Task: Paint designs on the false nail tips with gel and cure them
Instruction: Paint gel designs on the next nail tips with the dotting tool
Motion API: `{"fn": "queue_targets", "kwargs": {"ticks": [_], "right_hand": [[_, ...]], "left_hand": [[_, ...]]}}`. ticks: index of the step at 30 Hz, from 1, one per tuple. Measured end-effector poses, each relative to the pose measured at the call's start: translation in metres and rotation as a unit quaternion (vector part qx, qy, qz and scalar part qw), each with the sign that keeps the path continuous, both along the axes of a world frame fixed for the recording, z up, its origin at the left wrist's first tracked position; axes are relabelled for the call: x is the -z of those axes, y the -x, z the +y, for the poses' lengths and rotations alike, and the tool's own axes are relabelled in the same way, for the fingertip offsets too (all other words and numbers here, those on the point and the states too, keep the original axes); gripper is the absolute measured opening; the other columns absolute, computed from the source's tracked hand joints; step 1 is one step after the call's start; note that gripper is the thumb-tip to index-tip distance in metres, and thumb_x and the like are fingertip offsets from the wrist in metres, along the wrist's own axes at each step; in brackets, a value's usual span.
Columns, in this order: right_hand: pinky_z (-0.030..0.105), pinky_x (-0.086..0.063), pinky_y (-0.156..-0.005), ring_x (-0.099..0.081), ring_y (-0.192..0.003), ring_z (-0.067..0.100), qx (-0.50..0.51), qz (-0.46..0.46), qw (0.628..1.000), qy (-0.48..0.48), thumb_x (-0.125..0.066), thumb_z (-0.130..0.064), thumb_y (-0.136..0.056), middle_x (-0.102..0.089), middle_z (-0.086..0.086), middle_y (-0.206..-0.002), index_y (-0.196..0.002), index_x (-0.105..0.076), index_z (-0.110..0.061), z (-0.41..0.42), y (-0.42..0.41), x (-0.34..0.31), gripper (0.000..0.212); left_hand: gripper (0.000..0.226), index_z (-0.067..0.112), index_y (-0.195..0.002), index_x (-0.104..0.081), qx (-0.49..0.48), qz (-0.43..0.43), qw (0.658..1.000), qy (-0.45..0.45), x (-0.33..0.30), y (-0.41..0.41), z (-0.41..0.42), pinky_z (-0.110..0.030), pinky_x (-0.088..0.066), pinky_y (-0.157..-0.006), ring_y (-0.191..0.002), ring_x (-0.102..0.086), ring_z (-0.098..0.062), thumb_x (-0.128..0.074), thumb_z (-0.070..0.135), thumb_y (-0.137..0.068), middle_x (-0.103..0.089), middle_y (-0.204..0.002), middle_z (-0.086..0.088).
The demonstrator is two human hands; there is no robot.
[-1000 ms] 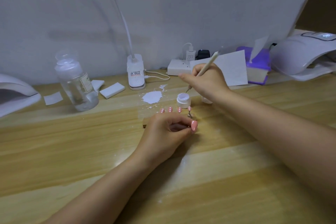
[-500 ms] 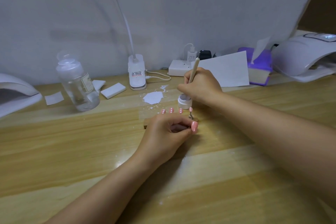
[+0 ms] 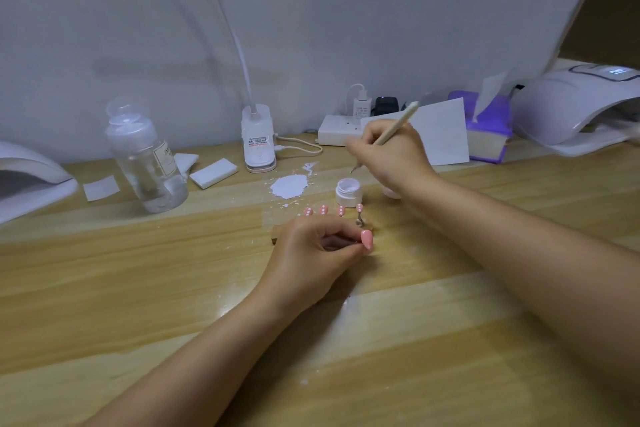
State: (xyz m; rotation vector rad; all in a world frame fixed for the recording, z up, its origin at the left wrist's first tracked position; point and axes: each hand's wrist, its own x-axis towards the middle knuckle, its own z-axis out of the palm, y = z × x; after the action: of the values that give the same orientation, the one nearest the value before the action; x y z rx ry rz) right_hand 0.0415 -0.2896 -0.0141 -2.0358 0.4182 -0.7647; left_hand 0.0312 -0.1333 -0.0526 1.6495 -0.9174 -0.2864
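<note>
Several pink false nail tips [image 3: 322, 210] with white dots stand in a row on a small wooden holder [image 3: 277, 232] at the table's middle. My left hand [image 3: 311, 253] rests on the holder and pinches a pink nail tip [image 3: 367, 239] between thumb and fingers. An open white gel pot [image 3: 348, 192] sits just behind the row. My right hand [image 3: 391, 152] grips a cream dotting pen [image 3: 394, 125], its metal tip raised above and behind the pot.
White curing lamps stand at the far right [image 3: 571, 107] and far left [image 3: 31, 177]. A clear bottle [image 3: 149, 163], white pads [image 3: 213, 173], a clip lamp base [image 3: 259, 146], a power strip [image 3: 339, 135], paper [image 3: 443, 132], a purple tissue box [image 3: 488, 135] and a white smear [image 3: 289, 185] line the back.
My right hand lifted the pen out of the gel pot and tilted it back to the right. My left hand and the nail holder stayed put.
</note>
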Motion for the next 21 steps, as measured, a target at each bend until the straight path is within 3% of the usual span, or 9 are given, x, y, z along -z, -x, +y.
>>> {"fn": "queue_targets", "kwargs": {"ticks": [4,8,12,15,19,21], "right_hand": [[0.014,-0.042,-0.044,-0.048,-0.037,0.000,-0.028,-0.110,0.981,-0.156,-0.063,-0.025,-0.086,-0.051,-0.009,-0.036,-0.056,-0.049,-0.012,0.010,0.030,0.002,0.036],[0.014,-0.045,-0.047,-0.052,-0.041,0.003,-0.061,-0.148,0.954,-0.253,-0.068,-0.025,-0.081,-0.055,-0.005,-0.041,-0.053,-0.054,-0.016,0.029,0.058,0.016,0.033],[0.039,-0.055,-0.071,-0.050,-0.049,0.003,-0.050,-0.150,0.956,-0.245,-0.074,-0.023,-0.073,-0.047,-0.012,-0.041,-0.050,-0.045,-0.016,0.040,0.069,0.027,0.038],[0.049,-0.053,-0.071,-0.047,-0.041,0.001,-0.053,-0.146,0.961,-0.227,-0.073,-0.017,-0.075,-0.040,-0.012,-0.036,-0.048,-0.038,-0.015,0.041,0.072,0.028,0.044],[0.025,-0.047,-0.048,-0.049,-0.031,0.006,-0.081,-0.144,0.964,-0.208,-0.063,0.000,-0.077,-0.030,-0.010,-0.035,-0.050,-0.033,-0.009,0.040,0.069,0.030,0.042],[0.020,-0.044,-0.046,-0.049,-0.030,0.004,-0.086,-0.141,0.968,-0.190,-0.059,0.006,-0.075,-0.030,-0.012,-0.035,-0.051,-0.034,-0.007,0.040,0.068,0.030,0.037]], "left_hand": [[0.022,0.016,-0.067,-0.069,0.004,0.001,1.000,0.001,-0.001,0.001,0.001,-0.008,-0.045,-0.067,-0.066,-0.061,0.004,-0.069,-0.005,-0.075,-0.067,-0.067,0.007],[0.023,0.016,-0.066,-0.069,0.007,-0.012,1.000,0.003,-0.002,0.001,0.000,-0.009,-0.045,-0.067,-0.065,-0.061,0.003,-0.068,-0.006,-0.074,-0.067,-0.066,0.008],[0.022,0.015,-0.067,-0.069,0.013,-0.020,1.000,0.008,-0.003,0.002,0.000,-0.003,-0.042,-0.071,-0.067,-0.061,0.003,-0.068,-0.006,-0.075,-0.067,-0.068,0.003],[0.024,0.015,-0.068,-0.068,0.014,-0.038,0.999,0.011,-0.003,0.001,0.000,0.003,-0.037,-0.071,-0.068,-0.060,0.008,-0.067,-0.007,-0.074,-0.069,-0.070,0.001],[0.024,0.014,-0.069,-0.069,0.021,-0.043,0.999,0.011,0.000,0.000,0.000,0.000,-0.039,-0.071,-0.070,-0.061,0.009,-0.067,-0.009,-0.074,-0.069,-0.071,0.002],[0.023,0.011,-0.069,-0.069,0.024,-0.045,0.999,0.012,0.001,-0.001,-0.001,0.001,-0.039,-0.070,-0.069,-0.060,0.012,-0.066,-0.011,-0.074,-0.068,-0.070,0.002]]}}
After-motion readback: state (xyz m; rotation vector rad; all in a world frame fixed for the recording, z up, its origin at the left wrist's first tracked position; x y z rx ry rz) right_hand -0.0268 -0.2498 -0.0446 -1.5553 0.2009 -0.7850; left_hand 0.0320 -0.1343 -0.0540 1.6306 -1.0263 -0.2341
